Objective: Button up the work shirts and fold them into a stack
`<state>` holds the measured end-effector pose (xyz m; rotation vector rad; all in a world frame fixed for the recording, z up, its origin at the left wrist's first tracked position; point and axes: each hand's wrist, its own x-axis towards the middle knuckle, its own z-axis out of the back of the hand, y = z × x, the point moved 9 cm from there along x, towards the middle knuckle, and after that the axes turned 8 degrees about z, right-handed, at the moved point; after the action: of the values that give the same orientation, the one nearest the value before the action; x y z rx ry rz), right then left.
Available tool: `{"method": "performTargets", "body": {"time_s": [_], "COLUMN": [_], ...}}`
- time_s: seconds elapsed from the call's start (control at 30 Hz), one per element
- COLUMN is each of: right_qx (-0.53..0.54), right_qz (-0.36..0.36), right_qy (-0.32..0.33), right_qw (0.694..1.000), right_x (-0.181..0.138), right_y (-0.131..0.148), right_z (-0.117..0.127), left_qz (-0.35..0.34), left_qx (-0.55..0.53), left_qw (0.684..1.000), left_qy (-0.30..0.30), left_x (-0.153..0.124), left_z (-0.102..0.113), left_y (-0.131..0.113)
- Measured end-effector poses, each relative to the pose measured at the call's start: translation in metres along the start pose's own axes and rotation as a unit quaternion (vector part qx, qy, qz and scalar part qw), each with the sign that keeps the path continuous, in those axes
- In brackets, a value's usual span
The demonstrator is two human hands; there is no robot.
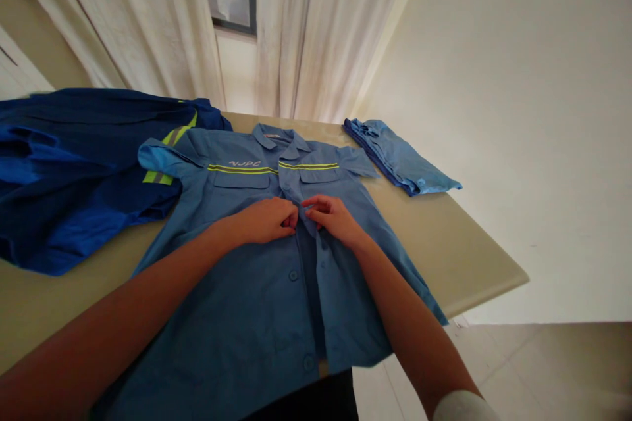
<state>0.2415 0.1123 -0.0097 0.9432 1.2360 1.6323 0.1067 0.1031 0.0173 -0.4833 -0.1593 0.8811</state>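
A blue short-sleeved work shirt [257, 289] lies spread out, front side up, with its collar at the far end and yellow stripes across the chest. Below the chest its front hangs apart in a narrow gap, and buttons show along the left edge. My left hand [274, 218] is closed, its curled fingers gripping the left front edge at mid-chest. Just across from it, my right hand [334, 216] pinches the right front edge between thumb and fingers. The button between the hands is hidden by my fingers.
Under the shirt is a beige table [444, 243], its corner pointing right. Dark blue clothing [89, 171] with reflective bands lies heaped at left. Folded blue garments [399, 154] lie at the back right. Behind are curtains [340, 26] and a white wall [533, 131].
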Motion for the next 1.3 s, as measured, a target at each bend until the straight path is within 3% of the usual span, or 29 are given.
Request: {"method": "performTargets", "body": {"time_s": [0.1, 0.2, 0.4, 0.93, 1.07, 1.3], "right_qx": [0.022, -0.028, -0.029, -0.062, -0.006, 0.095], "right_qz": [-0.017, -0.045, -0.05, -0.015, -0.019, -0.084], "right_qy": [0.033, 0.08, 0.068, 0.002, -0.003, 0.012], "right_qw": [0.999, 0.995, 0.996, 0.998, 1.0, 0.992], "right_x": [-0.007, -0.014, -0.014, -0.01, -0.01, -0.016], "right_y": [0.002, 0.0, 0.002, 0.01, 0.014, -0.001], "right_z": [-0.004, -0.01, -0.011, -0.003, -0.004, -0.006], "left_qz": [0.009, 0.03, 0.021, 0.019, 0.033, 0.044], "left_qx": [0.002, -0.052, -0.187, -0.084, -0.058, -0.036], "left_qw": [1.0, 0.998, 0.982, 0.996, 0.997, 0.997], "left_qy": [-0.013, -0.023, 0.029, -0.023, -0.028, -0.055], "left_x": [0.0, 0.0, -0.002, -0.005, -0.007, -0.013], "left_z": [0.003, 0.008, 0.002, 0.012, 0.01, 0.018], "left_y": [-0.005, -0.002, 0.005, -0.006, -0.011, -0.017]}}
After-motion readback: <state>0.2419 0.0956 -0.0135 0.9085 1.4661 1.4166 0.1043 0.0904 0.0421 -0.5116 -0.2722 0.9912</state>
